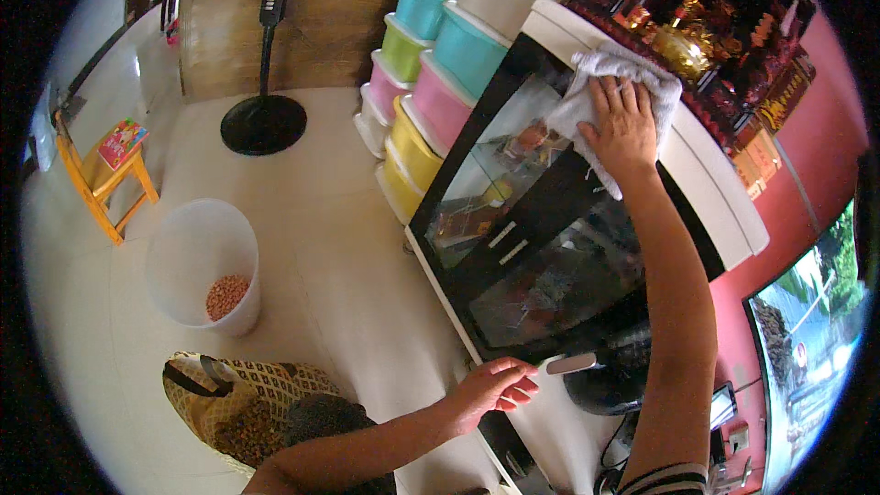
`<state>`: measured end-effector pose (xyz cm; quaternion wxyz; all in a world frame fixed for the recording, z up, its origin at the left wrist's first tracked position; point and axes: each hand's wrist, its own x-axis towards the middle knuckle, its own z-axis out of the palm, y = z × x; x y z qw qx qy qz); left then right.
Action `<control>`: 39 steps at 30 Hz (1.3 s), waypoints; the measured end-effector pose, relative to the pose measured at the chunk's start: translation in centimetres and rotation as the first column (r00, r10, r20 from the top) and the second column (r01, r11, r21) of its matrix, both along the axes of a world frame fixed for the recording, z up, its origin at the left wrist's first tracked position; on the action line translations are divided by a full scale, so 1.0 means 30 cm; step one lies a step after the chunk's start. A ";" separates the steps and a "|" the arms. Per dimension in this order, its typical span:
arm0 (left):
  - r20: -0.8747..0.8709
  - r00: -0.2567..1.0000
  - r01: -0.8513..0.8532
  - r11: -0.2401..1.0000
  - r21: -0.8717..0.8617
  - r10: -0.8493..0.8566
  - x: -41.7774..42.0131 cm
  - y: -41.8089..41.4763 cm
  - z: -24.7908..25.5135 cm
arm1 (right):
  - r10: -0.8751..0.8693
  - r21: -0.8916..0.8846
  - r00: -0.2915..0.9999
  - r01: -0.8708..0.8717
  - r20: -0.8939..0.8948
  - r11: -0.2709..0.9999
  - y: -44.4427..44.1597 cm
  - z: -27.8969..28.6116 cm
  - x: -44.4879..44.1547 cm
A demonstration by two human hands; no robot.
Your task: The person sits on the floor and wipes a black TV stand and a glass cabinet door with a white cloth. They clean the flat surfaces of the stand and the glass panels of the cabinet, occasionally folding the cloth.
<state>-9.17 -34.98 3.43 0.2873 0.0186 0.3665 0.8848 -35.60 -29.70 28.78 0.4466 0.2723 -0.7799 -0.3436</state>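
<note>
My right hand (622, 124) lies flat on a whitish cloth (588, 100), pressing it against the white top edge (715, 179) of a glass-fronted cabinet (543, 220). Part of the cloth hangs down over the dark front. Lower down, my left hand (498, 388) hovers in front of the cabinet's base with loosely bent fingers and nothing visible in it. Just beyond its fingertips is a small pale oblong object (572, 364). Behind the glass are several items, too dim to tell apart.
A carved dark-wood shrine (742, 34) with gold figures stands on the cabinet. Stacked colourful plastic bins (447, 96) adjoin it. On the floor are a translucent bucket (199, 247) with reddish nuts or beans, a patterned bag (275, 375), a fan base (263, 125) and a small wooden chair (103, 179).
</note>
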 end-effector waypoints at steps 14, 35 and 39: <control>0.183 0.978 -0.091 0.994 -0.055 0.100 -0.255 -0.051 -0.174 | -0.060 -0.031 0.998 0.059 -0.029 0.998 -0.363 0.140 -0.317; 0.279 0.906 -0.331 0.944 -0.002 0.318 -0.470 -0.141 -0.268 | -0.204 -0.093 0.978 0.199 -0.048 0.976 0.180 -0.188 0.145; 0.286 0.913 -0.312 0.949 0.034 0.290 -0.466 -0.117 -0.267 | -0.144 -0.105 0.989 0.140 -0.034 0.985 0.050 -0.160 0.071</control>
